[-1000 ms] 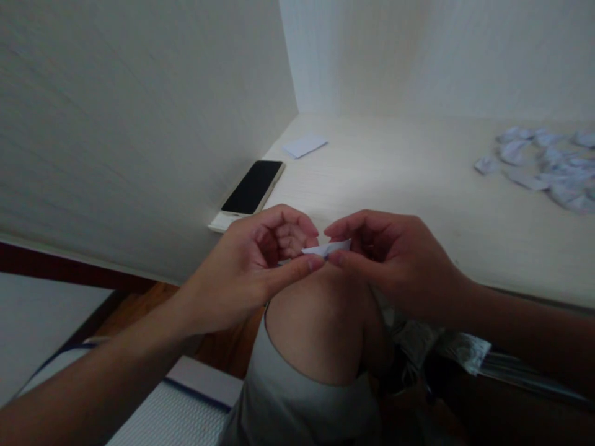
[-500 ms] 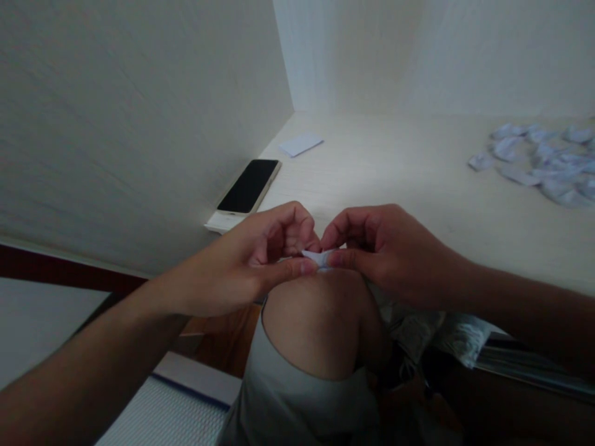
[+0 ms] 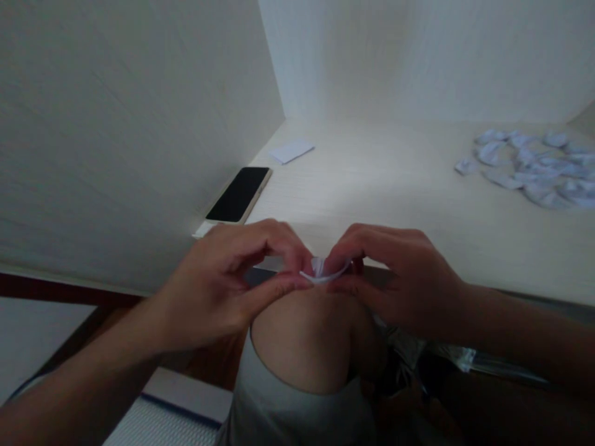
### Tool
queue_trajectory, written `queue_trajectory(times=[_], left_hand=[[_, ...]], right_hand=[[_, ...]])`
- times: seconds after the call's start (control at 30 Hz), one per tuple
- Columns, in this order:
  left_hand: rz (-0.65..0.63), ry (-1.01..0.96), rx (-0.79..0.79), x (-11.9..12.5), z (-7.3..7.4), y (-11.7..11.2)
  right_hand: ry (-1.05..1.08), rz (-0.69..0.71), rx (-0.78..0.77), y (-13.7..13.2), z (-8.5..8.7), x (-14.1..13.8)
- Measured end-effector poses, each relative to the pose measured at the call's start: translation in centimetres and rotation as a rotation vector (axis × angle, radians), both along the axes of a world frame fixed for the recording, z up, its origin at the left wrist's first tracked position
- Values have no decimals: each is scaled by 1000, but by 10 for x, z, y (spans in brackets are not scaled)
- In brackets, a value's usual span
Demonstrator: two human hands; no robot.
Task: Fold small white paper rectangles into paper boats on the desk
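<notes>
While both hands [image 3: 218, 279] [image 3: 404, 269] pinch paper [image 3: 318, 266], phone [image 3: 239, 194] and white pieces [image 3: 539, 164] lie beyond.

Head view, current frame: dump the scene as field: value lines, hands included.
left hand: pinching one end of the paper piece, thumb nearest the camera
right hand: pinching the other end
paper piece: small, white, bowed between the fingertips; fold details too small to tell
knee: bare, just below the paper piece in the picture
phone: on the desk's left side, screen dark
white slip: lying flat beyond the phone
paper pile: white pieces, desk's right side
desk: pale surface
</notes>
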State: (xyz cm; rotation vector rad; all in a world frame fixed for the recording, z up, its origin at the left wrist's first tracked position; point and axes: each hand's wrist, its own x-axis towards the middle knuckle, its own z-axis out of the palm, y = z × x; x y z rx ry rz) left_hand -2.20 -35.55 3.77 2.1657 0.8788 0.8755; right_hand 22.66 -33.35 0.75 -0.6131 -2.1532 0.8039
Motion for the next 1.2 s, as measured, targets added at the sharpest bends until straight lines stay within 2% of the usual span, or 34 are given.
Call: queue_trajectory(times=[0.07,0.13,0.2,0.27,0.33,0.4,0.5,0.6,0.73,0.97,1.2], left_hand=[[-87,74,106,0,4,-8],[-154,147,150,0,10,-15],[-142,204,118,1,15,-20],[-122,266,61,3,19,-21],[-139,315,59,5,22,-20],[-165,327,131,6,22,-18],[-181,314,223,5,19,-15],[-205,294,212,3,13,-12],[-194,260,184,4,9,-9],[-70,180,199,23,8,2],[-127,216,344,43,11,12]], right_hand=[[6,62,200,-3,-3,8],[-39,181,310,-5,-2,13],[-72,270,332,-7,2,16],[-92,294,304,-10,7,15],[-119,280,260,-12,12,14],[-130,237,214,-14,14,14],[-118,199,270,-15,10,16],[-159,169,323,-14,4,19],[-160,117,240,-11,-2,22],[-89,56,172,-5,-7,29],[77,-19,69,-5,-11,35]])
